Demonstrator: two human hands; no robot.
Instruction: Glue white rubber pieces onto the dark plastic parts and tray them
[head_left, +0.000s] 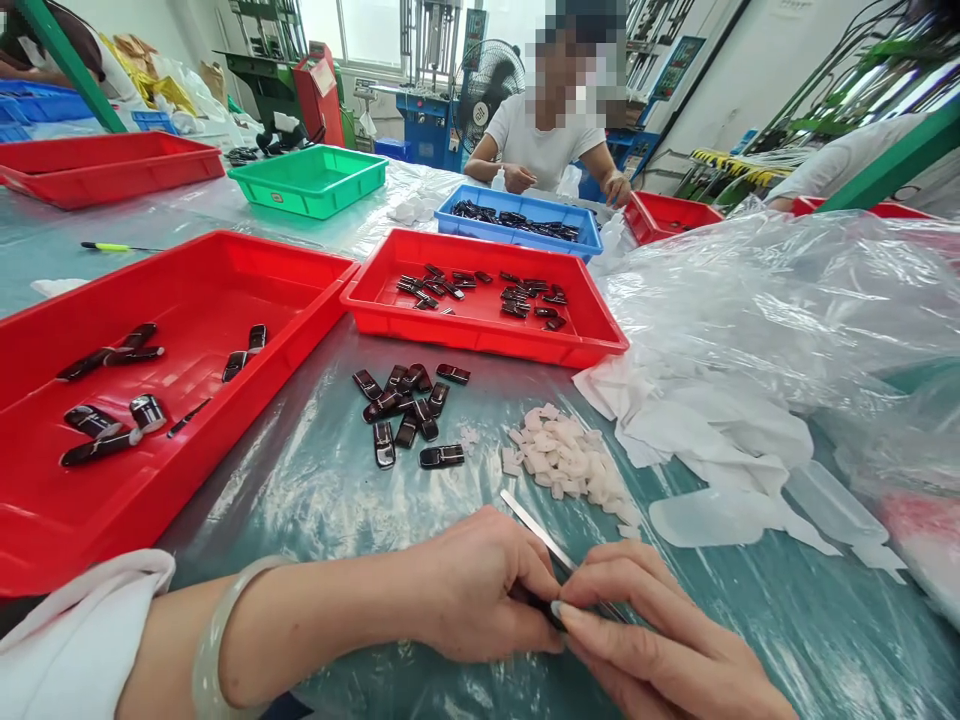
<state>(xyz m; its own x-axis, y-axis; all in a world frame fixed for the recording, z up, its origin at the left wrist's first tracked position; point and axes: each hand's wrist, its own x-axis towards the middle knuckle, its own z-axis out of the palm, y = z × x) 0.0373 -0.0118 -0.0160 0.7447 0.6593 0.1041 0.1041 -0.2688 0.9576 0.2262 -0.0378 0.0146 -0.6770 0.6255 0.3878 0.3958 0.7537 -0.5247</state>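
My left hand [487, 590] is closed on a small black piece [546, 608], mostly hidden by the fingers. My right hand [652, 625] meets it there, fingers pressed together at the piece. A thin metal tool [536, 527] sticks out between the two hands, its flat tip pointing up and left; its other end runs under my right fingers. Beyond my hands lies a loose group of glossy black pieces [406, 404]. Right of them is a heap of small whitish bits [574, 455].
Red trays [480, 335] [217, 440] with black pieces stand ahead and left. Behind are a blue tray [517, 235] and a green tray [311, 180]. Translucent bottles [709, 517], white cloth [697, 425] and plastic sheeting [787, 300] lie right. A person [551, 140] sits opposite.
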